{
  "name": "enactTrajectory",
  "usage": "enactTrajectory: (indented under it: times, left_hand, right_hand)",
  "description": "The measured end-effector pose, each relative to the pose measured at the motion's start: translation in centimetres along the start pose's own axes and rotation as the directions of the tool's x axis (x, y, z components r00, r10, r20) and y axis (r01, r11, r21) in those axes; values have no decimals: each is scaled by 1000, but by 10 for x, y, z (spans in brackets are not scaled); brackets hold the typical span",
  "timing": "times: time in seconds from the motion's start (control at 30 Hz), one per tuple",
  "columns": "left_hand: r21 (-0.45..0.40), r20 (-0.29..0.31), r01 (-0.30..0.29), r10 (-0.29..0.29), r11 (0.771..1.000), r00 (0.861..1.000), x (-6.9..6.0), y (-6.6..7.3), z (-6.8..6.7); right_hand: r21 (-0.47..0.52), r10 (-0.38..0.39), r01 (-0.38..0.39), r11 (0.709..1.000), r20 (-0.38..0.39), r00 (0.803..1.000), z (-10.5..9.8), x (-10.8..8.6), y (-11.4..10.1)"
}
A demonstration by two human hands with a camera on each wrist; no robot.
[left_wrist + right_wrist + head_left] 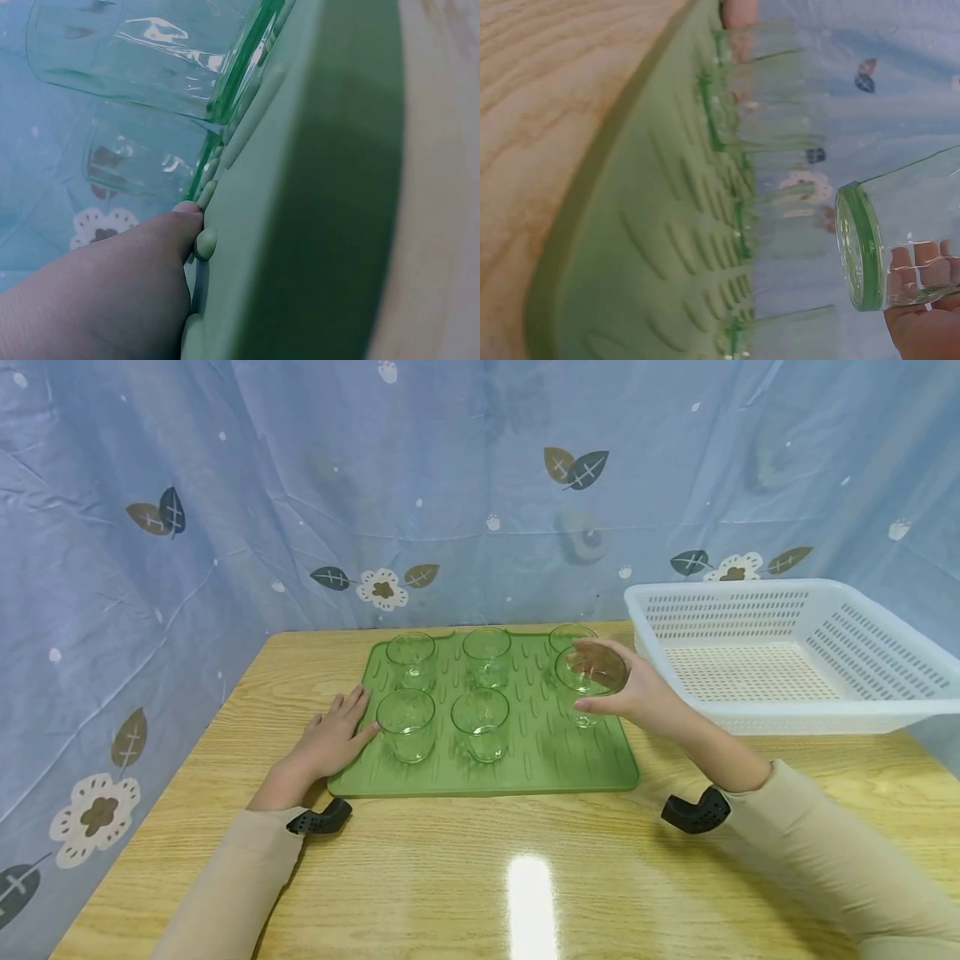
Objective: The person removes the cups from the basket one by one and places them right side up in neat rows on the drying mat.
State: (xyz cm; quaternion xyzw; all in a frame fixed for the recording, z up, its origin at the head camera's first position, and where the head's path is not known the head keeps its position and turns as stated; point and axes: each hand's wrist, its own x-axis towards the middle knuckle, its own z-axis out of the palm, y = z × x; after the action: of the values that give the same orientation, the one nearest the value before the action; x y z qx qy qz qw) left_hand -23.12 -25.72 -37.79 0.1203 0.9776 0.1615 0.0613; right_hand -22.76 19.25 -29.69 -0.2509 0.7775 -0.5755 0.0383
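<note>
My right hand [647, 695] grips a clear, green-tinted glass [904, 225] by its side, thumb near me and fingers on the far side. In the right wrist view its base is lifted off the green ridged mat [536, 772]. Behind it another glass [564, 637] stands partly hidden. My left hand [322, 745] rests at the mat's left edge, fingers extended and thumb on the mat, close to the front left glass [407, 735]. Other upright glasses on the mat are the front middle one [482, 731], the back left one [411, 664] and the back middle one [487, 660].
A white perforated plastic basket [750, 714] stands on the wooden table [420, 868] to the right of the mat. Blue patterned cloth [480, 485] hangs behind and at the sides. A black wrist device [697, 812] sits on each sleeve.
</note>
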Motion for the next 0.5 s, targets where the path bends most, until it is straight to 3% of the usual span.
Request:
enactTrajectory:
  times: [0.5]
  left_hand:
    - [10, -15, -9, 10, 1000, 1000, 0, -1, 1]
  right_hand:
    - [133, 108, -117, 984, 73, 991, 13, 3, 24]
